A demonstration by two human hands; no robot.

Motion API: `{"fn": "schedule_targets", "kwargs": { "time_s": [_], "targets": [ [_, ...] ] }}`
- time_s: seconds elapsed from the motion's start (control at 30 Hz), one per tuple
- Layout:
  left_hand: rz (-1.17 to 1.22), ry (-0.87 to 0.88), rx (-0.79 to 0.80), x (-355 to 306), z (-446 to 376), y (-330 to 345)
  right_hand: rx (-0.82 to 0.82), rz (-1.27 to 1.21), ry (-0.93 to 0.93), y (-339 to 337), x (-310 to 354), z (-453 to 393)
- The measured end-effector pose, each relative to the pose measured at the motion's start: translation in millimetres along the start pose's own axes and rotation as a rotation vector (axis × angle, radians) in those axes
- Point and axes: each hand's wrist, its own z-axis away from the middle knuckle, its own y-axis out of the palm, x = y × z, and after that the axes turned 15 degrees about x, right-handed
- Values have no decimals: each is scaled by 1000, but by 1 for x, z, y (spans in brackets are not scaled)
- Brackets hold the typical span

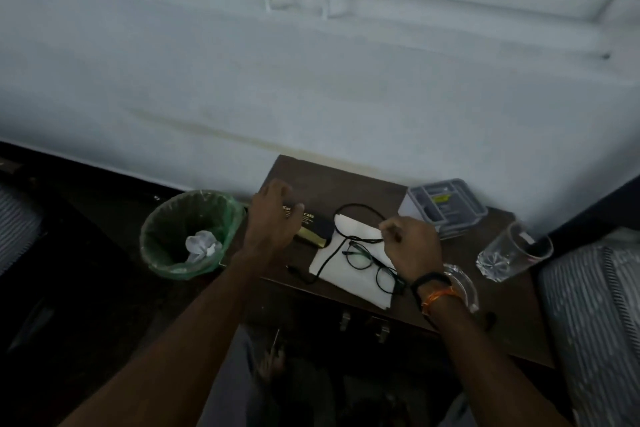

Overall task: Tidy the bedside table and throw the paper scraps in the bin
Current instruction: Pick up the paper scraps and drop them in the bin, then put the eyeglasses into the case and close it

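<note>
Black-and-gold box (313, 229): lettering partly covered by the left hand (273, 218).
Clear glass ashtray (465, 284): mostly behind the right wrist.
Striped bedding (595, 315): cut by the right edge.

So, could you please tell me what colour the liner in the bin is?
Green, translucent; the bin liner shows best in the head view.

Dim, cool-toned frame. Brightest area pale wall (311, 87); floor lower left near black. Overall soft blur, wide-angle bending at edges.

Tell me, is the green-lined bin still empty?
No: a crumpled white paper scrap already lies at the bottom of the green-lined bin, which stands on the floor left of the bedside table.
</note>
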Motion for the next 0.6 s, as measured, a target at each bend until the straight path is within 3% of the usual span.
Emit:
{"fn": "schedule_targets", "kwargs": {
  "time_s": [0.1, 0.3, 0.6],
  "targets": [
    [105, -75, 13, 16, -7, -4, 104, 46, -7, 8, -10, 5],
    [276, -173, 240, 53, -15, -8, 180, 184, -9, 28, -23, 10],
    [210, -34, 405, 75, -17, -6, 207, 206, 31, 39, -30, 7]
  ]
}}
